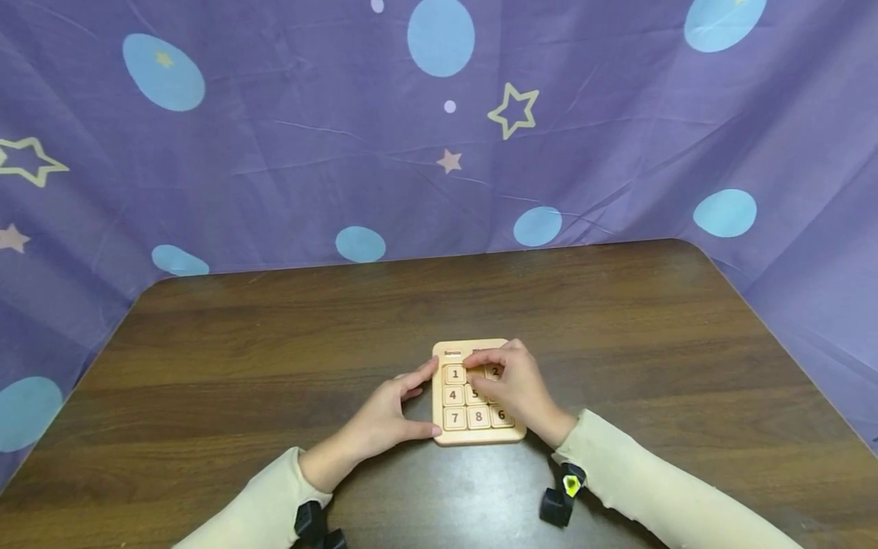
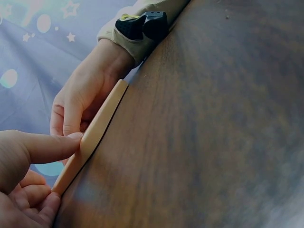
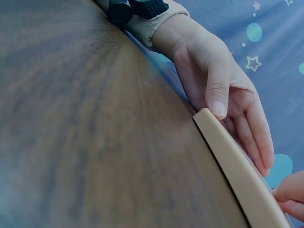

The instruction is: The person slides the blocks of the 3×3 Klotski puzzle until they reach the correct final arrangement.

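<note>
A pale wooden number puzzle (image 1: 480,438) lies on the table, its square tiles marked with printed digits. My left hand (image 1: 386,415) is at its left side: the fingertips touch the edge near the top and the thumb rests by the bottom corner. Over the upper right part is my right hand (image 1: 516,385), index finger and thumb reaching down to the middle of the top row, between tile 1 (image 1: 455,374) and tile 2 (image 1: 495,371). No tile is visible between those fingertips. The hand covers some of the right column. Both wrist views show the board's side edge (image 2: 97,126).
The brown wooden table (image 1: 274,343) extends around the board on all sides. Behind it hangs a purple cloth (image 1: 309,168) with stars and blue spots. Dark devices are strapped at both wrists over pale sleeves (image 1: 658,476).
</note>
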